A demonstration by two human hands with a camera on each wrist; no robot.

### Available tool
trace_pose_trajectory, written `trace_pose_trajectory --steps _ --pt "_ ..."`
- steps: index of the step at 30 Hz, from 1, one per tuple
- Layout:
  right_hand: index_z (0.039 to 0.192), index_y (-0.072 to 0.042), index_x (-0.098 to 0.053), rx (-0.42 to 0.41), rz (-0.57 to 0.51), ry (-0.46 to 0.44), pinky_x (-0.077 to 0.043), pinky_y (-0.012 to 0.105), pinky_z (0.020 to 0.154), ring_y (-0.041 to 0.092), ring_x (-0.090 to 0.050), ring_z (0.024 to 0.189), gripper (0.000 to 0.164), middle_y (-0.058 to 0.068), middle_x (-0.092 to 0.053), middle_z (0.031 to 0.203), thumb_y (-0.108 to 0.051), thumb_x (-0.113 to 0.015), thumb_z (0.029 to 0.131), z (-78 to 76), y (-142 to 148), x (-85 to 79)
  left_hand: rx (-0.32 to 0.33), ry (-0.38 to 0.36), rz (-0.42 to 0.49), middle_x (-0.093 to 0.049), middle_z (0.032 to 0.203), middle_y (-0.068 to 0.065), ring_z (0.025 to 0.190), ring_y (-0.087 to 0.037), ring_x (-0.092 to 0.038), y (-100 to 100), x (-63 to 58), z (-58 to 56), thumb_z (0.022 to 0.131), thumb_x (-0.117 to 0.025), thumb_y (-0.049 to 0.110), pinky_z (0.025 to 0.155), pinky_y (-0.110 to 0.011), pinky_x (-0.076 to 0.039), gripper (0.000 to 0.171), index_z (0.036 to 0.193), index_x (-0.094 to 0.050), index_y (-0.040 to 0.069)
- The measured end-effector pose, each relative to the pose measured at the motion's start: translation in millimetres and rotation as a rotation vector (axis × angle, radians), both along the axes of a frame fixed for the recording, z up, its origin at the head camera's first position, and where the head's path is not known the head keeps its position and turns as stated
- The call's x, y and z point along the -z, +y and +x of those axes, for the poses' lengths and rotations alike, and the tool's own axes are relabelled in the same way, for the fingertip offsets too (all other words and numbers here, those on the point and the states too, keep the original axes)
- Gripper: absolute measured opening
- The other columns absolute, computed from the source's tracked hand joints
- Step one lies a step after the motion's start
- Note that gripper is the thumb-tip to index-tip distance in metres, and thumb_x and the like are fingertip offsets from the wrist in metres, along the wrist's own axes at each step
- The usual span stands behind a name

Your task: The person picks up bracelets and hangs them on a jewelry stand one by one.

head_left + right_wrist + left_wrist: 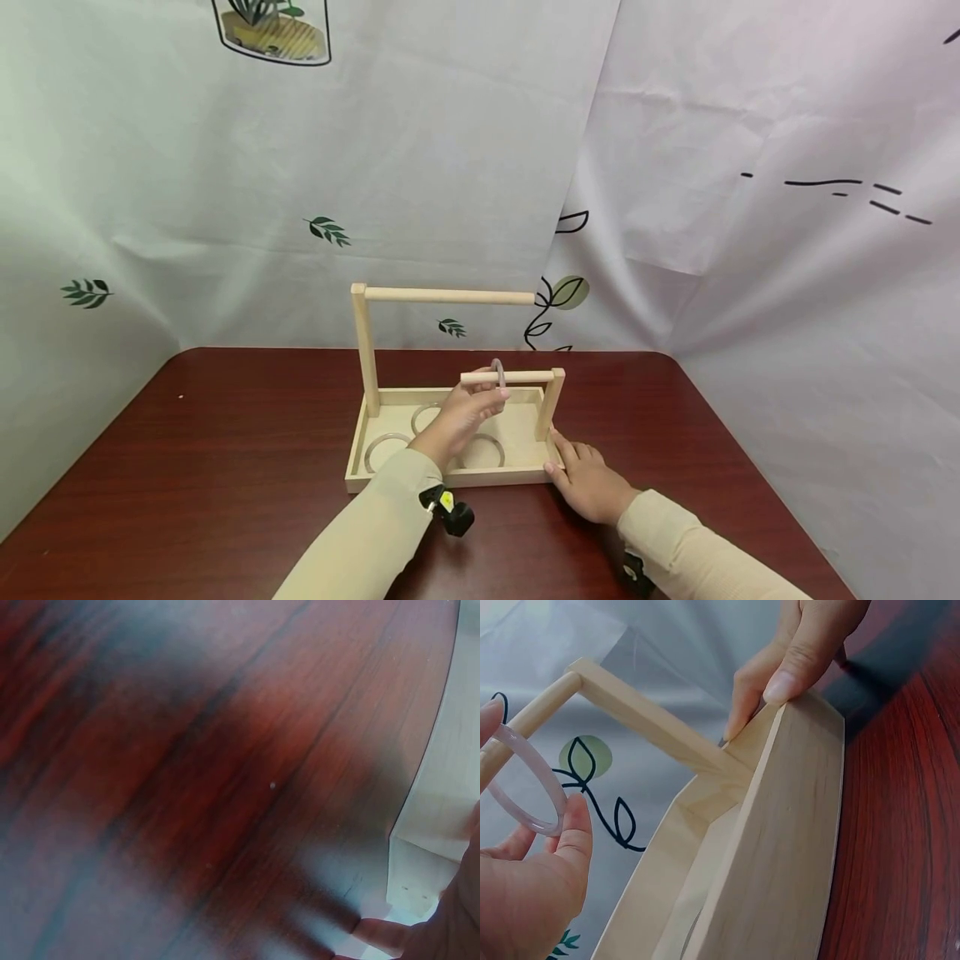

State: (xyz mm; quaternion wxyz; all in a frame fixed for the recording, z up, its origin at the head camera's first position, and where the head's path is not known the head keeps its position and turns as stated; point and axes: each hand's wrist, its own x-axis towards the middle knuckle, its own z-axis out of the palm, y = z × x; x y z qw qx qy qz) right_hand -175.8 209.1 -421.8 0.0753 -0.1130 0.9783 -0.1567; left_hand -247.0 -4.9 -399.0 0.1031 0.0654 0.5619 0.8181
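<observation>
My left hand [465, 412] pinches a pale, translucent bangle [536, 784] between thumb and fingers. The bangle hangs around the short wooden rod [525, 377], near its free end. That rod juts left from a short post [551, 408] at the right end of a light wooden tray [465, 479]. My right hand [592, 483] rests on the tray's right front corner, its thumb on the rim and its fingers stretched along the end wall. In the right wrist view only part of this hand shows, beside the pale wood.
Three more bangles lie in the tray: one at the left [387, 436], one behind [420, 410] and one at front centre [491, 442], partly covered by my left arm. A taller post [365, 350] bears a longer rod [450, 296]. Beneath is a dark red table [247, 467].
</observation>
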Motion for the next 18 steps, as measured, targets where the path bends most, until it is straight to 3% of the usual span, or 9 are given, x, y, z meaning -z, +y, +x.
trace_pose_trajectory --steps 4,8,18 --pt "0.152 -0.008 -0.029 0.001 -0.002 0.000 -0.038 0.058 0.098 0.045 -0.037 0.130 0.059 0.028 -0.043 0.137 -0.038 -0.042 0.103 0.8 -0.4 -1.4 0.000 -0.003 0.008 -0.043 0.090 0.000 0.086 -0.009 -0.053 6.4 0.6 0.2 0.085 -0.065 0.003 0.081 -0.028 -0.047 0.042 0.125 -0.052 0.000" --pt "0.152 -0.008 -0.029 0.005 0.000 0.001 -0.039 0.058 0.098 0.045 -0.038 0.130 0.059 0.028 -0.043 0.136 -0.038 -0.043 0.103 1.1 -1.0 -1.9 0.012 0.001 0.015 -0.041 0.090 0.000 0.084 -0.009 -0.051 12.2 1.6 0.3 0.086 -0.066 0.004 0.081 -0.027 -0.047 0.028 0.111 -0.054 0.002" --pt "0.152 -0.008 -0.029 -0.001 -0.011 0.000 -0.038 0.058 0.099 0.046 -0.037 0.129 0.059 0.027 -0.043 0.136 -0.038 -0.043 0.103 -0.1 0.6 0.2 0.035 0.013 -0.048 -0.045 0.099 -0.004 0.086 -0.009 -0.055 24.8 1.4 -0.8 0.085 -0.068 0.009 0.085 -0.028 -0.048 0.038 0.118 -0.053 -0.005"
